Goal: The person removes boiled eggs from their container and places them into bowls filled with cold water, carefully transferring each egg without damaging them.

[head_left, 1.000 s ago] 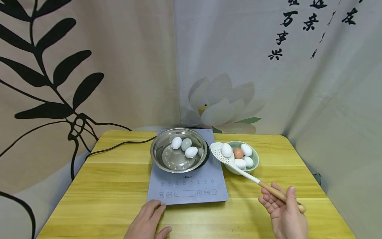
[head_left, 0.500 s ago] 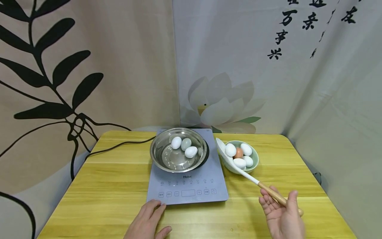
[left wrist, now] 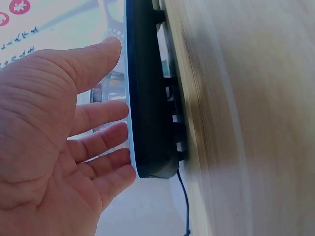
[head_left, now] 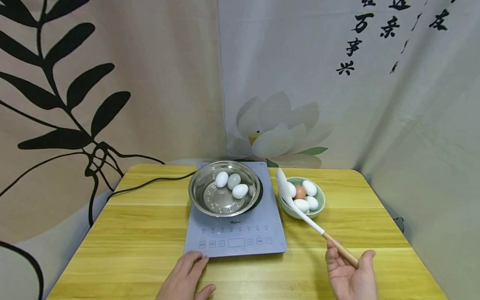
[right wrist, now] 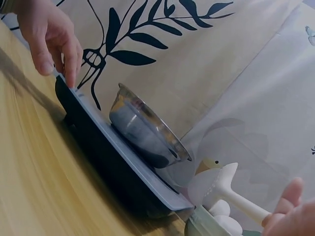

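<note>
My right hand (head_left: 351, 277) holds the wooden handle of a white slotted spoon (head_left: 308, 220), thumb on one side and fingers beneath. The spoon's head stands on edge at the left side of a pale green bowl (head_left: 321, 205), partly covering a white egg (head_left: 291, 189). A brown egg (head_left: 300, 192) and several white ones lie in the bowl. With relaxed fingers, my left hand (head_left: 183, 275) touches the front left edge of a grey induction cooker (head_left: 236, 233). On the cooker sits a steel basin (head_left: 200, 200) with two white eggs (head_left: 240, 191) and a greyish one (head_left: 234, 181).
The wooden table (head_left: 142, 241) carries everything, and its back edge meets a printed curtain (head_left: 180, 83). A black cable (head_left: 150, 181) runs from behind the basin off the left side. The bowl stands close to the cooker's right edge.
The spoon has turned from its holes facing up to standing on edge, and its head has shifted right. The white egg beside it has moved slightly right. My left hand stays put.
</note>
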Tool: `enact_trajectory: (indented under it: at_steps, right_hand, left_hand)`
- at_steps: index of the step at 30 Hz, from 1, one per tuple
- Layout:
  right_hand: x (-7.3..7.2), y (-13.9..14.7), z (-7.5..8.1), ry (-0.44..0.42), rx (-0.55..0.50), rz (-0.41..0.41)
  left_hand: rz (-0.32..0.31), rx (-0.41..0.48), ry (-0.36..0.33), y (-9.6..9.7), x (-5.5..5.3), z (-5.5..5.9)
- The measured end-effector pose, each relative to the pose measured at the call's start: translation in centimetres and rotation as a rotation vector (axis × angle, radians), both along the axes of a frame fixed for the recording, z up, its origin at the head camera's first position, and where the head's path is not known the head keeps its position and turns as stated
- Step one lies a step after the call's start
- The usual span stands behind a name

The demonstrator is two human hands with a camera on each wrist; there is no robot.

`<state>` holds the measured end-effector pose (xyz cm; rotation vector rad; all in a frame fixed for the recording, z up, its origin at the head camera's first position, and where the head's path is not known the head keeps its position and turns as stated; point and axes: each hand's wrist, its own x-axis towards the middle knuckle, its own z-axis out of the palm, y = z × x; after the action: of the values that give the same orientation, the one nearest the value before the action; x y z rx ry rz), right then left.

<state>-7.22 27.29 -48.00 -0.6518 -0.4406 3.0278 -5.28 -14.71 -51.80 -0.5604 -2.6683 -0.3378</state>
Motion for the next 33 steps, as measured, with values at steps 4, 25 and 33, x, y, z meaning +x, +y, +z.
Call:
enact_trajectory:
  at_steps: [4,25,33]
  right_hand:
    - [0.0,-0.2,0.0,0.008,-0.045,0.001]
    - [0.0,-3.0,2.3,0.630,0.514,0.049]
    - [-0.8,-5.5,5.8,0.672,1.292,-0.110]
  left_hand:
    - [0.007,0.009,-0.020,0.0,0.1,0.1]
    - [0.007,0.004,-0.068,0.0,0.1,0.5]
    - [0.007,0.011,-0.103,0.1,0.3,0.7]
